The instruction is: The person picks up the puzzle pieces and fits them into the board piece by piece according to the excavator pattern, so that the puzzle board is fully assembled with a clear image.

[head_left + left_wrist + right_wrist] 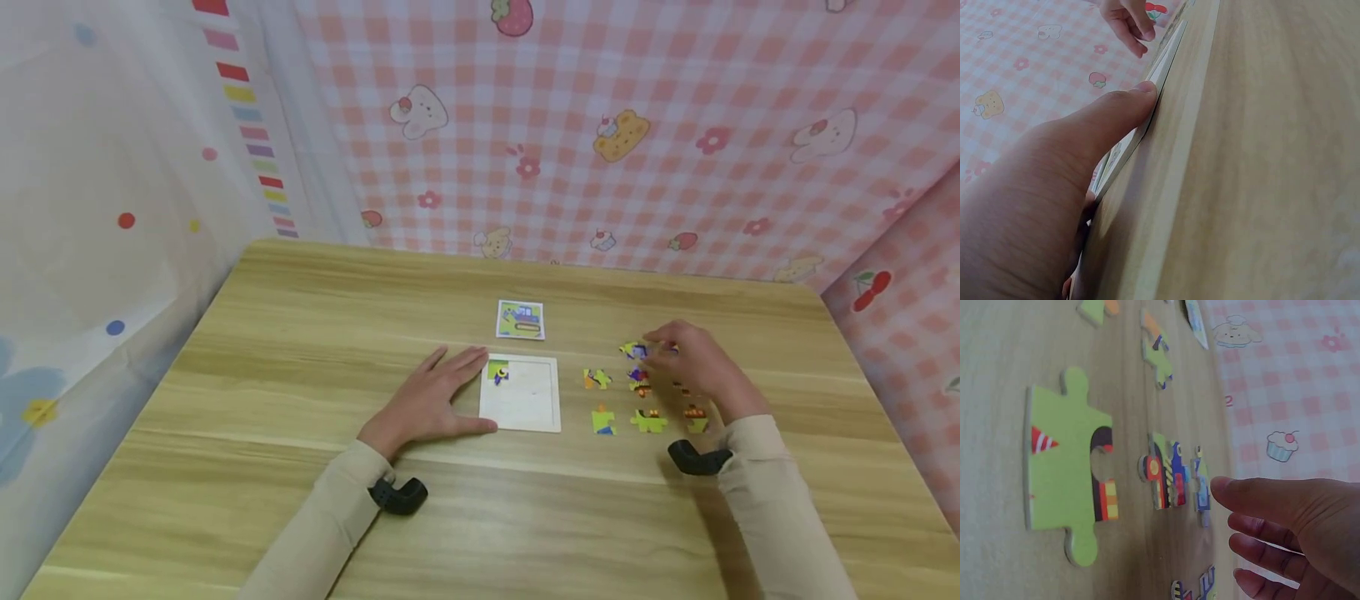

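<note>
Fingers (1266, 551) of the right hand (697, 368) loosely bent, clear gap to the thumb, nothing seen in it. Blue-patterned piece (634, 351) lies on the tabletop (525, 517) just left of the fingertips, right by the thumb tip; can't tell if they touch. Its longer side looks left-right in the head view, roughly in line with how the fingers point. That's the relation that matters, I'd say: thumb tip vs. piece edge. Right hand is much the nearer one.

Red-and-blue piece (639, 382) sits just body-side of the same fingertips, close enough to get brushed, my guess. Green-edged piece (648, 422) lies further body-side; orange-and-green piece (597, 380) further left, between right fingers and board.

Left hand (431, 402): fingers spread wide, thumb and fingertips at the left edge of the white board (525, 410), not curled round it. Board is well left of the right fingers; corner piece (498, 372) sits by the left fingertips. Picture card (520, 320) lies beyond them, right-hand side.
</note>
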Action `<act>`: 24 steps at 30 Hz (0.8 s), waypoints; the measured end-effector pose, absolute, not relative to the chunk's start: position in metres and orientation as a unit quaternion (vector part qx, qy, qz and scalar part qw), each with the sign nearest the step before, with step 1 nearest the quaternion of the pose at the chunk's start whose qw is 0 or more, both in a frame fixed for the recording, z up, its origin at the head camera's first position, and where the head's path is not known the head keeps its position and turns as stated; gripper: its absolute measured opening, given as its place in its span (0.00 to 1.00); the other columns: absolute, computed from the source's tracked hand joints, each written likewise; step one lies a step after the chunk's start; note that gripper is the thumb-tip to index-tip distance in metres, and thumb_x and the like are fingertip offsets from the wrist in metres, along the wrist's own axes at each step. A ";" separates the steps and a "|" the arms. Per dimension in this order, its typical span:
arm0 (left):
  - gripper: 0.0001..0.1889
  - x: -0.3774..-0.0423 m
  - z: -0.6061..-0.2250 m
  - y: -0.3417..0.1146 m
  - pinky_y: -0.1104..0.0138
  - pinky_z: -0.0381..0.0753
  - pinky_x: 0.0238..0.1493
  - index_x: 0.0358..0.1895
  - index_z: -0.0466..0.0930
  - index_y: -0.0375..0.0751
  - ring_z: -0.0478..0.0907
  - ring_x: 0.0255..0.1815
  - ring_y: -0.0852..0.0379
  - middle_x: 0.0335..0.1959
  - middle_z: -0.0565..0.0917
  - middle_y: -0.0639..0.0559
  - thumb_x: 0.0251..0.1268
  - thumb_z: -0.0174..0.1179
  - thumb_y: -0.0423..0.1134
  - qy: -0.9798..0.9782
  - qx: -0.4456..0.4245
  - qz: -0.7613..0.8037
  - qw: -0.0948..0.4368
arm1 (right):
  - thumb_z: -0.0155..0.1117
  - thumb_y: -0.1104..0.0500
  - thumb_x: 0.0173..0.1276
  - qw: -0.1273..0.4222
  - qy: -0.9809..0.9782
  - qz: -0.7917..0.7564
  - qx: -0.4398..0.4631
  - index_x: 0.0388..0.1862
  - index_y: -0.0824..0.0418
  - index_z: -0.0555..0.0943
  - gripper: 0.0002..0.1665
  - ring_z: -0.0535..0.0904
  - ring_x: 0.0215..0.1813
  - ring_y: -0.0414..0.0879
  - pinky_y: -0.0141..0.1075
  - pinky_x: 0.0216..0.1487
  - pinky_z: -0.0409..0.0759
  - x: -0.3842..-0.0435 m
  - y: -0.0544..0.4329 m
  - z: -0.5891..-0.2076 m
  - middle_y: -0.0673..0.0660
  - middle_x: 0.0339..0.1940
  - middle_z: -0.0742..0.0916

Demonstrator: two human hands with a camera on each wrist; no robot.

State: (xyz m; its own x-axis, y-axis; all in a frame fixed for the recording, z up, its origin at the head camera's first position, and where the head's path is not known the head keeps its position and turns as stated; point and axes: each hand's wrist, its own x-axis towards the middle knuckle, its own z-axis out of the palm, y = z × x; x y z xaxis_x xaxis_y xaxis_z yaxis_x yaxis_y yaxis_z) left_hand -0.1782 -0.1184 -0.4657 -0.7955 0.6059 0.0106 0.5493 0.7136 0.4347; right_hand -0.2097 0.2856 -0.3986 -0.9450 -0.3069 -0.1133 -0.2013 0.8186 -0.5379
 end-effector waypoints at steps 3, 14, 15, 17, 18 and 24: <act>0.58 -0.179 -0.467 -0.118 0.56 0.35 0.84 0.83 0.54 0.43 0.50 0.84 0.58 0.84 0.55 0.53 0.58 0.57 0.79 0.924 0.313 0.209 0.069 | 0.68 0.63 0.73 0.111 0.947 -0.271 -0.130 0.48 0.76 0.84 0.15 0.77 0.51 0.61 0.49 0.46 0.78 -0.213 0.286 -0.402 0.72 0.54 0.84; 0.58 -0.178 -0.465 -0.118 0.54 0.36 0.84 0.83 0.54 0.43 0.50 0.84 0.56 0.84 0.55 0.52 0.59 0.58 0.78 0.924 0.314 0.208 0.066 | 0.67 0.63 0.74 0.127 0.948 -0.268 -0.118 0.63 0.73 0.81 0.22 0.71 0.39 0.52 0.40 0.35 0.74 -0.220 0.288 -0.411 0.62 0.42 0.80; 0.58 -0.178 -0.464 -0.118 0.54 0.36 0.84 0.83 0.54 0.43 0.50 0.84 0.56 0.84 0.55 0.52 0.59 0.58 0.77 0.924 0.314 0.209 0.065 | 0.67 0.63 0.74 0.128 0.948 -0.268 -0.114 0.63 0.73 0.81 0.22 0.72 0.40 0.52 0.40 0.35 0.74 -0.221 0.288 -0.411 0.62 0.42 0.80; 0.57 -0.178 -0.464 -0.118 0.55 0.35 0.84 0.83 0.53 0.43 0.50 0.84 0.57 0.84 0.55 0.53 0.59 0.58 0.78 0.925 0.312 0.207 0.067 | 0.66 0.63 0.75 0.130 0.949 -0.268 -0.105 0.63 0.72 0.82 0.22 0.72 0.40 0.53 0.40 0.34 0.75 -0.223 0.289 -0.411 0.62 0.43 0.80; 0.57 -0.178 -0.464 -0.118 0.55 0.35 0.84 0.83 0.54 0.43 0.50 0.84 0.57 0.84 0.55 0.53 0.59 0.58 0.78 0.924 0.312 0.209 0.068 | 0.67 0.63 0.75 0.131 0.949 -0.267 -0.102 0.63 0.71 0.82 0.21 0.73 0.40 0.53 0.40 0.35 0.76 -0.224 0.289 -0.411 0.62 0.43 0.80; 0.58 -0.178 -0.465 -0.118 0.56 0.34 0.84 0.83 0.53 0.44 0.49 0.84 0.58 0.84 0.54 0.54 0.59 0.58 0.78 0.926 0.309 0.205 0.075 | 0.68 0.62 0.74 0.139 0.950 -0.266 -0.089 0.60 0.70 0.82 0.19 0.78 0.46 0.56 0.47 0.44 0.83 -0.225 0.287 -0.413 0.65 0.48 0.84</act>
State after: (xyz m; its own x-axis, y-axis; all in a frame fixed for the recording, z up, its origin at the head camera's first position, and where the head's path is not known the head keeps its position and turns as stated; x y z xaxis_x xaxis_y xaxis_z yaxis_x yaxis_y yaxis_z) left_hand -0.1783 -0.1184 -0.4647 -0.7982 0.6023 -0.0120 0.5407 0.7251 0.4264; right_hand -0.2250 0.2869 -0.4130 -0.9458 -0.2424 -0.2160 -0.0952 0.8432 -0.5291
